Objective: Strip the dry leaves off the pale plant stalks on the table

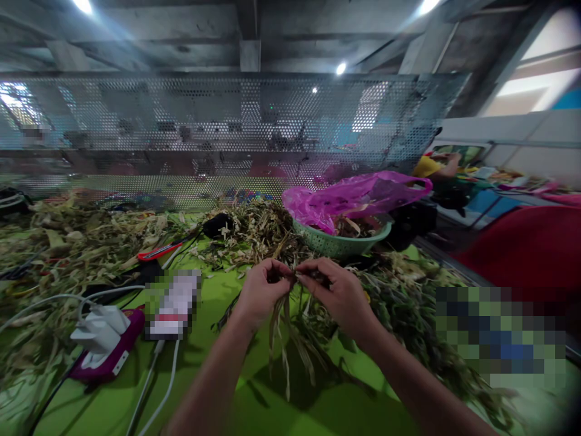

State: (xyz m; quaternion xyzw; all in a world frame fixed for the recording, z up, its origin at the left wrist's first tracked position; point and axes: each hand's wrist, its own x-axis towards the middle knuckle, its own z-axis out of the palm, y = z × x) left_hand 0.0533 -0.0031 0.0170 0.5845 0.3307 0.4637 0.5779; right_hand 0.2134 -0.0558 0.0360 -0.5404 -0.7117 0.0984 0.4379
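Observation:
In the head view my left hand (267,289) and my right hand (338,292) meet at the middle of the table, thumbs and fingertips pinched together. Between them they grip a withered leafy plant (285,345), and its long, dry leaves hang down over the green tabletop. The exact spot they pinch is small and partly covered by the fingers. Just beyond the hands lies a heap of dried plant scraps (258,227). Darker green stalks (399,321) are piled beside my right forearm.
A green plastic basket (340,244) holds dry plant matter, with a pink plastic bag (354,197) over it. At left are a red utility knife (160,251), a blurred phone (175,306), a purple power strip (109,357) with white chargers, and cables. A perforated metal screen (181,127) stands behind.

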